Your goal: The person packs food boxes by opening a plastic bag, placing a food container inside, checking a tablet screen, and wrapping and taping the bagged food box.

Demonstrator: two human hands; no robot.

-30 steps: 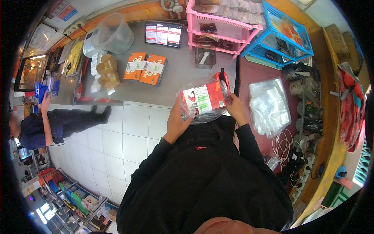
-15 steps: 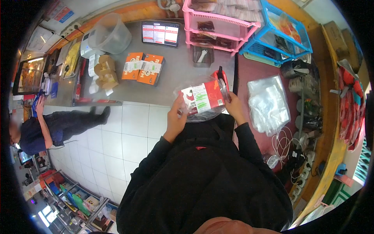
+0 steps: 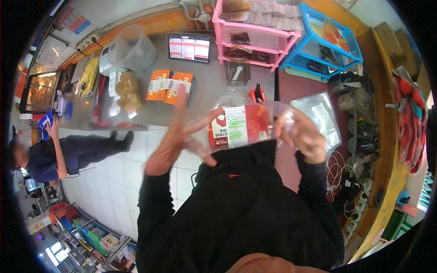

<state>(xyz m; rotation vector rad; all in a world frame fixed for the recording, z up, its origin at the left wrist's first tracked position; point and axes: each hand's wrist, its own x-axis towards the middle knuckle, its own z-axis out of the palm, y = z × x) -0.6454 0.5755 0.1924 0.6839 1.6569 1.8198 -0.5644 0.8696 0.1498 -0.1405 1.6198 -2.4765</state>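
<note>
A red box (image 3: 258,122) with a white label marked in green lies inside a clear plastic bag (image 3: 225,99), at the counter's front edge against my body. My left hand (image 3: 175,136) is at the left of the box, blurred, with its fingers spread wide next to the bag. At the right side, my right hand (image 3: 304,135) has its fingers curled and pressed together on the bag's clear plastic. Just behind the box stands a red tape dispenser (image 3: 258,94) with a black top.
Two orange boxes (image 3: 170,87), a tablet (image 3: 189,48) and a clear tub (image 3: 135,49) stand on the metal counter (image 3: 207,84). Pink (image 3: 257,32) and blue racks (image 3: 325,43) are behind. Clear bags (image 3: 321,113) lie at right. A person (image 3: 50,157) in dark clothes is at left.
My left hand has let go of the box and opened out to the left. My right hand has moved right, drawing the plastic along. The box now faces up more squarely, clear of the dispenser.
</note>
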